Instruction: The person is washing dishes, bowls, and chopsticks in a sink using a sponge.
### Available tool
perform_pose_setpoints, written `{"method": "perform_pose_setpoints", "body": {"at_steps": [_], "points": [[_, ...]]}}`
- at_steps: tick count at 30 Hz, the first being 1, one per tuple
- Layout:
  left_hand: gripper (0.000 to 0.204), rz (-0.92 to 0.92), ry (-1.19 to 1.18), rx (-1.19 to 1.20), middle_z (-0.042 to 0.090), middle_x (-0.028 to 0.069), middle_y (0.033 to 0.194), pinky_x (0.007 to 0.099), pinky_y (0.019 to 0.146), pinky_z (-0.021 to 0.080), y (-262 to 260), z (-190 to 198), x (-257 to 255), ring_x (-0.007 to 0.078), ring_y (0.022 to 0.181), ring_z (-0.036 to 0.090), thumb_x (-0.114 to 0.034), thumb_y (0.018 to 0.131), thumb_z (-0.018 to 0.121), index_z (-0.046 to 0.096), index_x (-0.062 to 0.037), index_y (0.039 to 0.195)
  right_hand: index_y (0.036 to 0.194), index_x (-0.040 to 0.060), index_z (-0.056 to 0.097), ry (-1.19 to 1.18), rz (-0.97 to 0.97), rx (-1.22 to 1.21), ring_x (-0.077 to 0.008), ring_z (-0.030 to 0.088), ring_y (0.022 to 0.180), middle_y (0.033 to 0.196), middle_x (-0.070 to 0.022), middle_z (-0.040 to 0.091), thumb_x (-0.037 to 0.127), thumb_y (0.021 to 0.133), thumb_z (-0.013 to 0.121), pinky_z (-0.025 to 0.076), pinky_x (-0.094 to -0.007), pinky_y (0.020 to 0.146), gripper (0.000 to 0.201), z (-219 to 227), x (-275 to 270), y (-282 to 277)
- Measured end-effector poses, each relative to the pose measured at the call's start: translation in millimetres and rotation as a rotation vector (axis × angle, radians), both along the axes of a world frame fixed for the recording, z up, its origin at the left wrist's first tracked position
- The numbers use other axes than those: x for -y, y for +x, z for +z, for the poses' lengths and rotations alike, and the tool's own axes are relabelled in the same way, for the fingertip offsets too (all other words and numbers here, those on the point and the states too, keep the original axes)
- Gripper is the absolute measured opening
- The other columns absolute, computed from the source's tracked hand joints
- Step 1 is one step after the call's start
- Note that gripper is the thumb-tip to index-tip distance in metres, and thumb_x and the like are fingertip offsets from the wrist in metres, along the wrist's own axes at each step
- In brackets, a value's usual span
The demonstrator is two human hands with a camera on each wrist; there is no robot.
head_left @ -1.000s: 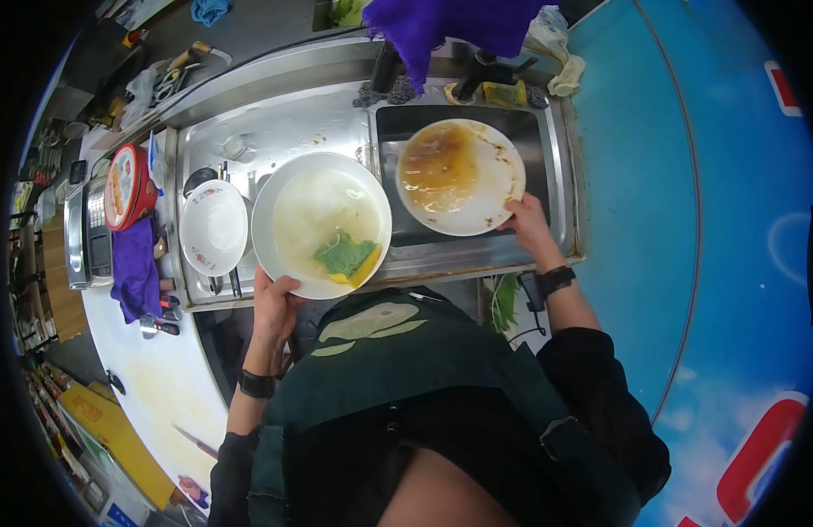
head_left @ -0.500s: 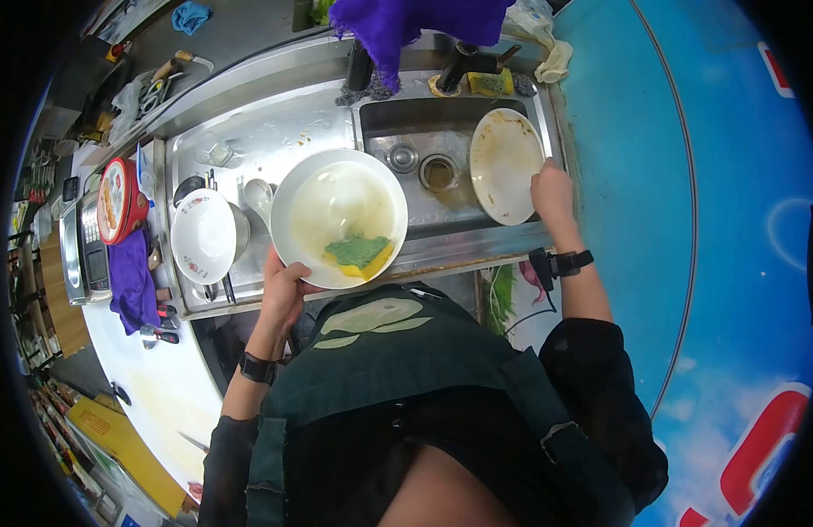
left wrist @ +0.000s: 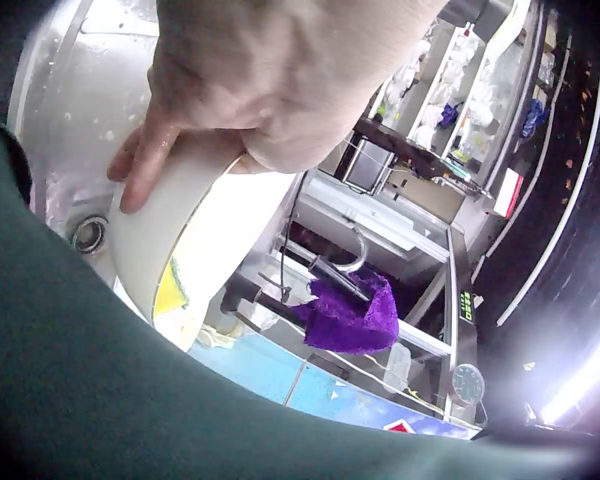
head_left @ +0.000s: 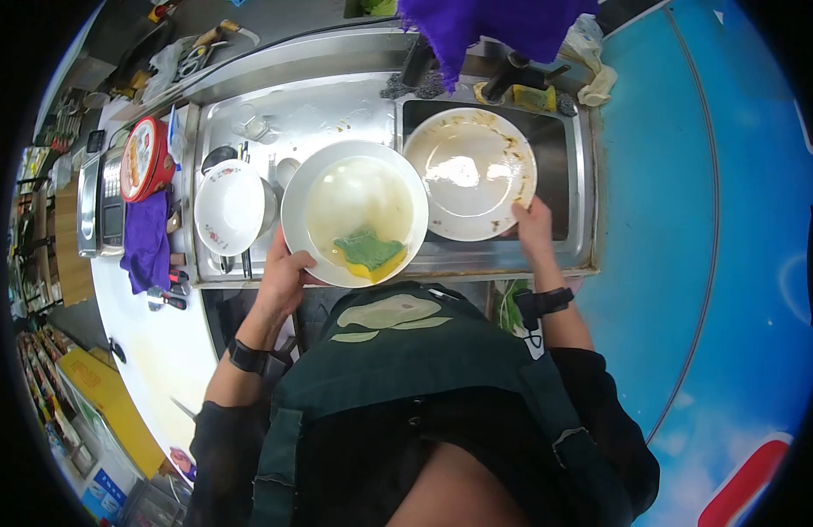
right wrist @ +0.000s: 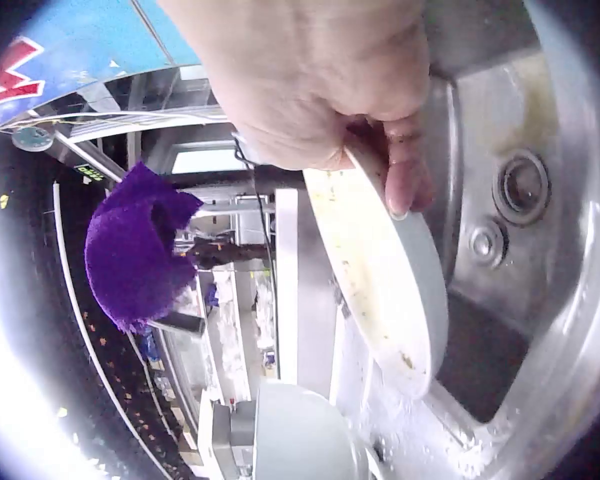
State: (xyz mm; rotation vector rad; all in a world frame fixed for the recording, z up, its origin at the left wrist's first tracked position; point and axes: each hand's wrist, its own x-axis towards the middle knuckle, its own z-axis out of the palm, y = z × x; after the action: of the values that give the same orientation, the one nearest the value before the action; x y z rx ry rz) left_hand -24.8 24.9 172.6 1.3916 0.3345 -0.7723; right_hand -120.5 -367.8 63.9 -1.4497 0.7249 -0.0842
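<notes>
My left hand (head_left: pixel 283 281) grips the near-left rim of a large white bowl (head_left: pixel 294 211), thumb over the edge. Cloudy, yellowish water fills its bottom, and a green and yellow sponge (head_left: pixel 369 252) lies in it on the near side. With my right hand (head_left: pixel 535 233) I pinch the near-right rim of a white plate (head_left: pixel 476 225). Brown food stains dot the plate's edge, and its middle shines wet. It is over the sink basin (head_left: pixel 560 206), close beside the bowl. In the right wrist view, fingertips press the plate's underside (right wrist: pixel 425 300).
A flower-patterned white bowl (head_left: pixel 226 206) stands on the steel drainboard (head_left: pixel 323 110) at left, with a spoon (head_left: pixel 288 169) and a glass (head_left: pixel 257 128) near it. Behind the basin are a purple cloth (head_left: pixel 494 26) and another sponge (head_left: pixel 534 97). A blue wall (head_left: pixel 652 220) borders the right side.
Brown liquid on the plate a second ago is mostly gone. The plate tilted steeply over the basin's right side, then came back flatter beside the bowl. My left hand keeps holding the bowl.
</notes>
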Motion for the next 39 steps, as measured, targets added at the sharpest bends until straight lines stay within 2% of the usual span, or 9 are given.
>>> {"method": "perform_pose_setpoints", "body": {"at_steps": [5, 11, 23, 26, 28, 29, 31, 33, 39], "points": [[0.08, 0.036, 0.047, 0.011, 0.051, 0.0165, 0.12, 0.0392, 0.06, 0.063, 14, 30, -3, 0.0306, 0.097, 0.063, 0.01, 0.066, 0.042, 0.027, -0.0088, 0.142, 0.11, -0.004, 0.052, 0.227, 0.045, 0.076, -0.0175, 0.065, 0.067, 0.093, -0.011, 0.064, 0.002, 0.09, 0.047, 0.054, -0.0265, 0.046, 0.022, -30, -62, 32], [0.077, 0.007, 0.036, 0.08, 0.05, 0.0187, 0.122, 0.041, 0.061, 0.063, 25, 22, -6, 0.0328, 0.1, 0.062, 0.01, 0.068, 0.041, 0.025, -0.0062, 0.141, 0.113, -0.0031, 0.051, 0.359, 0.138, 0.125, -0.0175, 0.065, 0.071, 0.096, -0.0112, 0.065, 0.004, 0.09, 0.048, 0.054, -0.0275, 0.052, 0.024, -50, -108, 77], [0.08, -0.011, 0.088, 0.031, 0.047, 0.0208, 0.123, 0.04, 0.058, 0.063, 62, 14, 13, 0.0382, 0.095, 0.063, 0.012, 0.068, 0.041, 0.021, -0.0098, 0.143, 0.115, -0.0031, 0.05, 0.367, 0.272, 0.078, -0.0155, 0.064, 0.07, 0.098, -0.0117, 0.065, 0.01, 0.093, 0.051, 0.055, -0.0267, 0.054, 0.025, -60, -112, 112], [0.082, -0.054, 0.163, 0.051, 0.049, 0.0196, 0.122, 0.0409, 0.059, 0.063, 74, 17, 16, 0.0378, 0.094, 0.064, 0.011, 0.069, 0.041, 0.02, -0.0137, 0.144, 0.116, -0.0029, 0.051, 0.068, 0.471, -0.234, -0.022, 0.064, 0.082, 0.102, -0.0137, 0.064, 0.013, 0.091, 0.057, 0.055, -0.0332, 0.065, 0.03, -16, -100, 121], [0.083, -0.085, 0.219, 0.054, 0.049, 0.0195, 0.121, 0.0407, 0.059, 0.063, 84, 18, 18, 0.0381, 0.094, 0.063, 0.01, 0.069, 0.041, 0.019, -0.0149, 0.145, 0.114, -0.0007, 0.055, -1.123, 0.285, 0.422, -0.0296, 0.06, 0.099, 0.108, -0.016, 0.06, 0.017, 0.086, 0.062, 0.05, -0.04, 0.081, 0.034, 22, -109, 123], [0.082, -0.124, 0.25, 0.076, 0.048, 0.0194, 0.121, 0.0407, 0.058, 0.062, 90, 18, 19, 0.0382, 0.094, 0.063, 0.01, 0.07, 0.041, 0.019, -0.0159, 0.145, 0.114, -0.0007, 0.055, -1.117, 0.281, 0.42, -0.0296, 0.06, 0.099, 0.108, -0.016, 0.06, 0.017, 0.086, 0.062, 0.05, -0.04, 0.081, 0.034, 35, -117, 127], [0.073, -0.164, 0.281, 0.084, 0.046, 0.0206, 0.125, 0.0379, 0.053, 0.062, 99, 22, 24, 0.0363, 0.093, 0.063, 0.009, 0.076, 0.043, 0.022, -0.0115, 0.143, 0.112, 0.0019, 0.059, -0.685, 0.782, 0.601, -0.0342, 0.053, 0.109, 0.112, -0.0166, 0.057, 0.022, 0.082, 0.065, 0.043, -0.0419, 0.092, 0.036, 53, -144, 136], [0.071, -0.178, 0.318, 0.053, 0.047, 0.0208, 0.124, 0.0382, 0.052, 0.062, 108, 21, 28, 0.0361, 0.091, 0.064, 0.009, 0.076, 0.043, 0.023, -0.0115, 0.142, 0.112, 0.0041, 0.06, -0.508, 0.989, 0.514, -0.034, 0.054, 0.106, 0.114, -0.0163, 0.057, 0.026, 0.081, 0.066, 0.045, -0.0407, 0.09, 0.038, 52, -168, 143], [0.073, -0.275, 0.434, 0.05, 0.049, 0.021, 0.12, 0.0415, 0.054, 0.061, 127, 27, 39, 0.0382, 0.085, 0.065, 0.008, 0.076, 0.044, 0.023, -0.0142, 0.142, 0.112, 0.0046, 0.062, -0.45, 1.021, 0.413, -0.0335, 0.057, 0.103, 0.108, -0.0189, 0.06, 0.029, 0.079, 0.066, 0.046, -0.0397, 0.09, 0.042, 34, -194, 151]]}}
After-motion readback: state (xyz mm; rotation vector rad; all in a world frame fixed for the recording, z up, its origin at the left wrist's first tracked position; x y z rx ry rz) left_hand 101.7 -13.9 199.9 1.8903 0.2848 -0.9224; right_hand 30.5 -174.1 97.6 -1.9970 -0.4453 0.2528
